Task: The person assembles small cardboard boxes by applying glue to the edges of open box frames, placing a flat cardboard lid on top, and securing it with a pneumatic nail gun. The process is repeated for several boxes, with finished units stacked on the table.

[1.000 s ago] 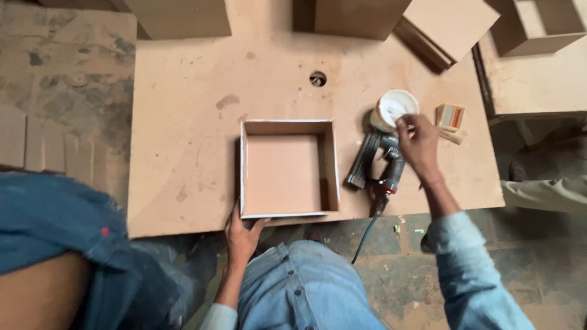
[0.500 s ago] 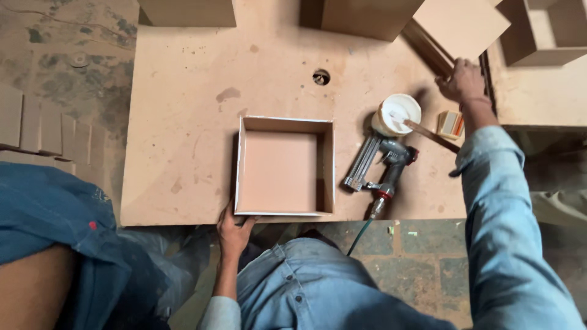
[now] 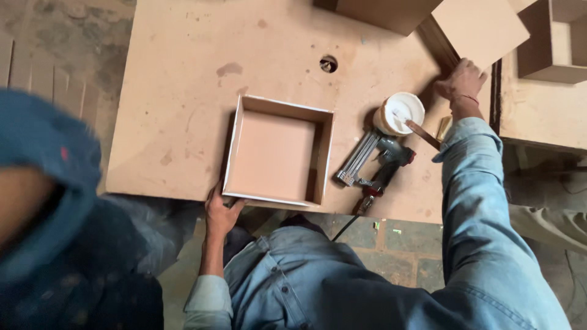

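Fibreboard, pale brown and scuffed, makes up the work board (image 3: 183, 79) that we lean over. On it sits an open square box (image 3: 276, 150) with white-edged walls, near the board's front edge. Our left hand (image 3: 220, 211) rests at the box's near left corner, fingers spread against its lower wall rather than closed round it. Our right hand (image 3: 461, 79) reaches far out to the dark edge of a flat square panel (image 3: 480, 30) at the top right, fingers curled onto it (we cannot tell whether they truly grip). Between box and right arm lie a nail gun (image 3: 376, 165) and, just beyond it, a white tub (image 3: 400, 112) with a stick resting across it.
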